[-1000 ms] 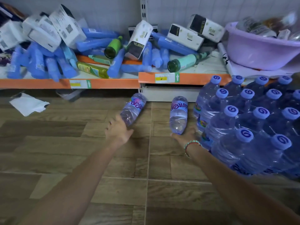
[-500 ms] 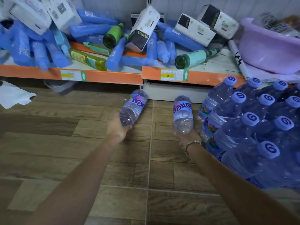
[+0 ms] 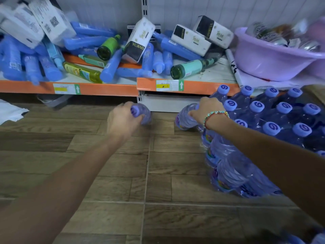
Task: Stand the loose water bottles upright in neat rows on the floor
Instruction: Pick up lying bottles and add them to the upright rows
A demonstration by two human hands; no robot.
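Gripping one water bottle in each of my hands, I see the main risk on the right: my right hand (image 3: 208, 110) is curled round the neck of a bottle (image 3: 186, 118) just beside the standing block (image 3: 274, 120), and if I swing it in carelessly its base could clip the nearest upright ones and topple a row. I judge the fit there as tight, so a tilted set-down might leave it leaning on a neighbour instead of standing square.

My left hand (image 3: 123, 120) is closed round the cap end of the other bottle (image 3: 143, 113), out in front of the shelf (image 3: 98, 89). Holding by the top lets the body swing, and it could slip or land crooked on the floor (image 3: 123, 191).

Both bottles are clear, tinted violet, with lilac caps and ribbed shoulders; the right one shows a strip of coloured label. I cannot tell whether either base touches the floor.
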